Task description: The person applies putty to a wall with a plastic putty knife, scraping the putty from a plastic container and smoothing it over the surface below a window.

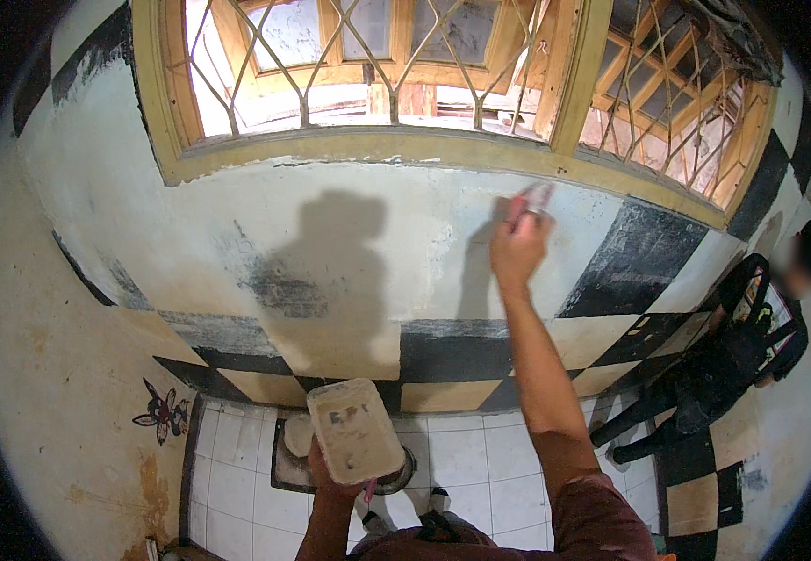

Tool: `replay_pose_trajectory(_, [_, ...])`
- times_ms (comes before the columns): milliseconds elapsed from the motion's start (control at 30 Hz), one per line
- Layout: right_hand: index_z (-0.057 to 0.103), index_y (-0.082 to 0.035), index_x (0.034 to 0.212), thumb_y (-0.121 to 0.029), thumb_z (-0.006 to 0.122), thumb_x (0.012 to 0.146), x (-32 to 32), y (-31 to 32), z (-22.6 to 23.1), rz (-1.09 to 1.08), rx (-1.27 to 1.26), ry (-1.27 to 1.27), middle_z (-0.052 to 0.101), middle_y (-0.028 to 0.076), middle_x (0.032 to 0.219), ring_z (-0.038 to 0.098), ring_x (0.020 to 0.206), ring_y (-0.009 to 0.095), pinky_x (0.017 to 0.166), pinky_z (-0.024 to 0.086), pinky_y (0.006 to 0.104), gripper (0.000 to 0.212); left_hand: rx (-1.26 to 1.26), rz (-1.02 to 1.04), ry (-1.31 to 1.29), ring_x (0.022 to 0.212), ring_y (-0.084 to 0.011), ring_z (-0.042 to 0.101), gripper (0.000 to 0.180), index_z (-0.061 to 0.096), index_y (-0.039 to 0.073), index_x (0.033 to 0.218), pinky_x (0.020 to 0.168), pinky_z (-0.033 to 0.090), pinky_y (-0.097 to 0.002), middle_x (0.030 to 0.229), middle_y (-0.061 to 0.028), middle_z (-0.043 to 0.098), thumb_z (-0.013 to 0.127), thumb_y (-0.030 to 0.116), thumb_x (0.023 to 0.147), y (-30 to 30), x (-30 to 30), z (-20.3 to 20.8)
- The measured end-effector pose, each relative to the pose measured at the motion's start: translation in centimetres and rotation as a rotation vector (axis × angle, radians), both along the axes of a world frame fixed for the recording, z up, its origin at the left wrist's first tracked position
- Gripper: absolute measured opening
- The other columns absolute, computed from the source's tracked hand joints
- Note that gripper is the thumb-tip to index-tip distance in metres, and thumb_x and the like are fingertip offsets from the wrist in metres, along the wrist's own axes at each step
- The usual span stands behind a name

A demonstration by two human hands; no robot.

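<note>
My R hand (520,248) is wrapped round a red-handled tool (519,208), pale head up by the wall (424,224) just past my fingers, below the window frame (368,152). My L hand (333,475) grips the rect. tub (368,467) above it; fingertips hidden, can't tell their spread.

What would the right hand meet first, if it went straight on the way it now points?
Pointing up along the wall, the right hand would probably meet the lower bar of the yellow window frame first, its red-handled tool leading. Depth off the wall is hard to judge.
</note>
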State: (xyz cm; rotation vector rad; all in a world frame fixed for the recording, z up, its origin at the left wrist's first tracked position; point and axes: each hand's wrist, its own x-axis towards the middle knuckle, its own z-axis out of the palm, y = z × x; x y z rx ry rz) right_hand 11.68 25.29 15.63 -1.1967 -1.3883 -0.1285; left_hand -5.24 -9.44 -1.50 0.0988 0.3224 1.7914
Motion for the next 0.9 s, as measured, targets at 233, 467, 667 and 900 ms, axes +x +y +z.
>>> replay_pose_trajectory(233, [0.057,0.006,0.104,-0.006,0.057,0.08,-10.4,-2.4,-1.9,0.34,0.02,-0.399,0.056,0.029,0.115,0.057,0.103,0.042,0.09,0.046,0.0461,0.028,-0.109,0.124,0.561,0.111,-0.0321,0.057,0.054,0.047,0.01,0.132,0.091,0.049,-0.0508,0.125,-0.0117,0.055,0.036,0.047,0.095,1.1,1.5,2.4])
replay_pose_trajectory(467, [0.059,0.0,0.108,-0.023,0.045,0.092,-1.5,-4.2,-3.6,0.494,0.107,-0.212,0.059,0.026,0.11,0.058,0.094,0.04,0.081,0.046,0.0485,0.032,-0.1,-0.03,0.029,0.108,-0.0346,0.059,0.055,0.046,0.009,0.131,0.089,0.05,-0.0514,0.124,-0.0133,0.055,0.036,0.049,0.095,1.8,0.6,-0.1])
replay_pose_trajectory(667, [0.058,-0.004,0.094,-0.011,0.057,0.078,11.7,-0.3,-1.8,0.1,0.111,-0.688,0.059,0.017,0.093,0.057,0.087,0.036,0.074,0.042,0.0491,0.017,-0.031,-0.064,0.128,0.11,-0.0336,0.058,0.055,0.045,0.008,0.132,0.09,0.05,-0.0506,0.125,-0.0141,0.055,0.036,0.048,0.095,2.2,1.3,0.9])
replay_pose_trajectory(900, [0.057,-0.008,0.098,-0.007,0.057,0.074,15.4,5.5,-2.5,0.015,0.175,-0.996,0.056,0.011,0.095,0.054,0.091,0.032,0.074,0.044,0.0444,0.024,-0.166,0.125,1.135,0.111,-0.0331,0.057,0.051,0.047,0.01,0.13,0.093,0.048,-0.05,0.123,-0.0125,0.056,0.037,0.045,0.095,3.0,3.1,0.6])
